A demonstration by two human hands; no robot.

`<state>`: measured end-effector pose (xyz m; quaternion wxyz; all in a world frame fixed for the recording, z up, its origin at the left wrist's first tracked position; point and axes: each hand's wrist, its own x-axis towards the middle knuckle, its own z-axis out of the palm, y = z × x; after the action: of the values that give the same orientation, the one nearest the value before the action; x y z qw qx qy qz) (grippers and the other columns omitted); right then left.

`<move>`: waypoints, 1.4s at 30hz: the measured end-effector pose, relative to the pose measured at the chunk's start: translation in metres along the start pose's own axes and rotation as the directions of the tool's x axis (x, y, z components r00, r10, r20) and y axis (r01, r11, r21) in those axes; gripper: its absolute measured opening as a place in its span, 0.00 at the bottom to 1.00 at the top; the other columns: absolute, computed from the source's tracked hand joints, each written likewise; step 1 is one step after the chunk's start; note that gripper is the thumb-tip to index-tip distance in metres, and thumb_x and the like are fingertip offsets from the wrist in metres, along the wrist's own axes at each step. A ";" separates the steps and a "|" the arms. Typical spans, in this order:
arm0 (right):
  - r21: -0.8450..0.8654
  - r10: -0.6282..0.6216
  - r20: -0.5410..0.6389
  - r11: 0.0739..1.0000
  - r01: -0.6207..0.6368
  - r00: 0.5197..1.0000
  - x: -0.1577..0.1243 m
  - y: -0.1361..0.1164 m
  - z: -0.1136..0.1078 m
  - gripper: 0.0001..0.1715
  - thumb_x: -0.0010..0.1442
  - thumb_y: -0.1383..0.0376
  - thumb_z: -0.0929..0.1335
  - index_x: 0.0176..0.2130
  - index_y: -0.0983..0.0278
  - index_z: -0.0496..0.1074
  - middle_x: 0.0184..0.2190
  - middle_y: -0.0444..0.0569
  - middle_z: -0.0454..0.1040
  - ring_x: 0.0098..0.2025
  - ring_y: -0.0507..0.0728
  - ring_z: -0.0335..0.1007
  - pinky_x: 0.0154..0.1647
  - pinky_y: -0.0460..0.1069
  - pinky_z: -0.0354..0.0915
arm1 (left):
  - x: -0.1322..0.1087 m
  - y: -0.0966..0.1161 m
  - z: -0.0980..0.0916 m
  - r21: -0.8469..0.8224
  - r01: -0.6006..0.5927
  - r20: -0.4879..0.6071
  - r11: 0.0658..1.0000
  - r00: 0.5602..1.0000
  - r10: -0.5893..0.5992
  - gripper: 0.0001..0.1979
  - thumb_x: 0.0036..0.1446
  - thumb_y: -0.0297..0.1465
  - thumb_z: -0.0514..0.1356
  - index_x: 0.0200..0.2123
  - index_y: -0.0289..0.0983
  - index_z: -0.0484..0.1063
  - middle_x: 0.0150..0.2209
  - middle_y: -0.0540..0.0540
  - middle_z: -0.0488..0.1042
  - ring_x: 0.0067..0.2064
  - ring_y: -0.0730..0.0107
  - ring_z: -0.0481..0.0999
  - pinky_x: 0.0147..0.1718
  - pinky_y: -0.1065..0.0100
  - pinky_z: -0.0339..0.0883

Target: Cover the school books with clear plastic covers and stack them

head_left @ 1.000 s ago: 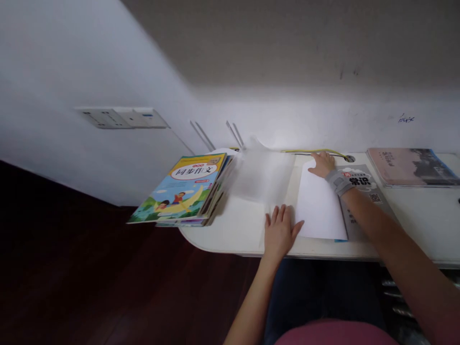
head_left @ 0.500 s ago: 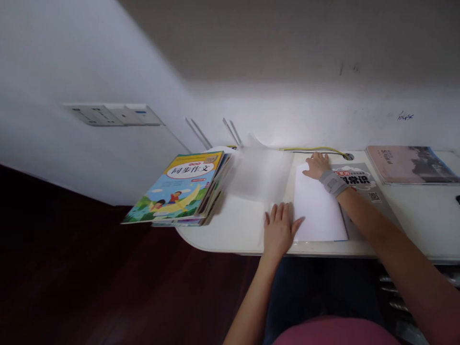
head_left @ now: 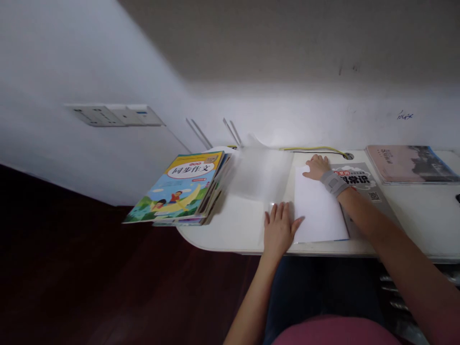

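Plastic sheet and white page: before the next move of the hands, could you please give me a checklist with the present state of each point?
1. Left hand resting on the clear plastic sheet: ok.
2. Right hand at the far edge of the white page: ok.
3. White page without visible crease: ok.
4. Plastic sheet's left edge free of the book stack: cannot tell, blurred.
5. Book stack fully on the table: not ok, it overhangs the left end.

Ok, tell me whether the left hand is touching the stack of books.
Apart: the head view shows white tabletop between the left hand and the stack of books.
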<state>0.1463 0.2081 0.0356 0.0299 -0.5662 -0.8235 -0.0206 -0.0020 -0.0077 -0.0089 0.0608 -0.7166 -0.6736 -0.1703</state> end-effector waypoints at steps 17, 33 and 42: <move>0.084 0.006 -0.053 0.996 -0.001 0.999 0.000 -0.008 0.006 0.26 0.55 0.50 0.66 0.47 0.65 0.69 0.50 0.59 0.66 0.53 0.66 0.58 0.55 0.64 0.48 | 0.000 0.000 -0.001 -0.004 -0.008 0.011 1.000 1.000 0.008 0.31 0.60 0.48 0.46 0.58 0.33 0.61 0.57 0.34 0.65 0.60 0.48 0.60 0.55 0.45 0.56; 0.483 -0.108 -0.172 0.857 0.179 0.979 -0.059 0.060 0.036 0.40 0.57 0.49 0.64 0.60 0.69 0.59 0.66 0.61 0.45 0.68 0.63 0.35 0.64 0.61 0.44 | -0.001 0.065 -0.021 -0.191 -0.295 -0.085 0.936 0.955 0.284 0.30 0.62 0.43 0.46 0.61 0.30 0.54 0.63 0.31 0.55 0.66 0.48 0.45 0.58 0.45 0.53; 0.520 -0.050 -0.244 0.836 0.174 0.969 -0.057 0.054 0.050 0.37 0.56 0.51 0.66 0.59 0.66 0.61 0.66 0.58 0.46 0.67 0.63 0.39 0.64 0.62 0.45 | 0.003 0.101 -0.004 -0.070 -0.511 0.095 0.857 0.852 0.515 0.35 0.56 0.53 0.49 0.62 0.43 0.54 0.65 0.37 0.51 0.64 0.38 0.49 0.54 0.35 0.51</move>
<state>0.2153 0.1779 -0.0179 0.2767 -0.4796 -0.8197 0.1465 0.0974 -0.0149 0.0103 0.0515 -0.8797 -0.4567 -0.1223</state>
